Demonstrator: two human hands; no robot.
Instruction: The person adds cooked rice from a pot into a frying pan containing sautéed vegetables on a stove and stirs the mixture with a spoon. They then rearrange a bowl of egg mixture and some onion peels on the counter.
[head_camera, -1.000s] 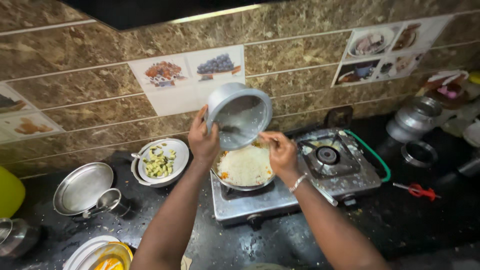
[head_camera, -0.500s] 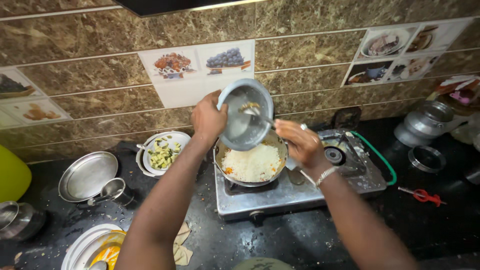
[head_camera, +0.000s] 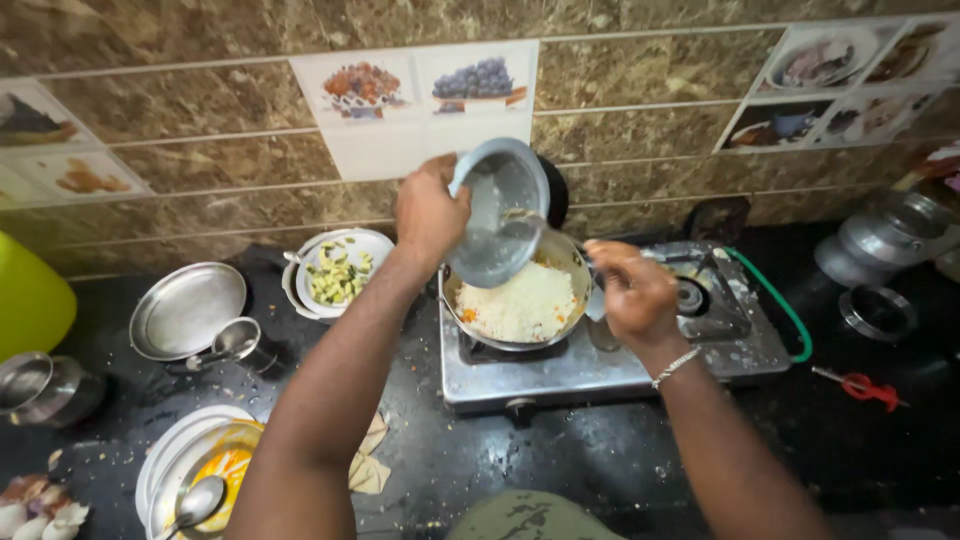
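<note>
steel bowl (head_camera: 497, 212) tipped steeper | left hand (head_camera: 430, 210) grips | rice pan (head_camera: 520, 305) round

No packages, labels, signs or screens show anywhere around the gas stove (head_camera: 600, 360); the wall behind it carries only picture tiles (head_camera: 420, 95) of fruit and food, without lettering.

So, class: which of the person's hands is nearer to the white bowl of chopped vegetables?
Left. The left hand holds the tilted steel bowl just right of the white bowl of chopped vegetables; the right hand is farther right, beyond the pan.
</note>
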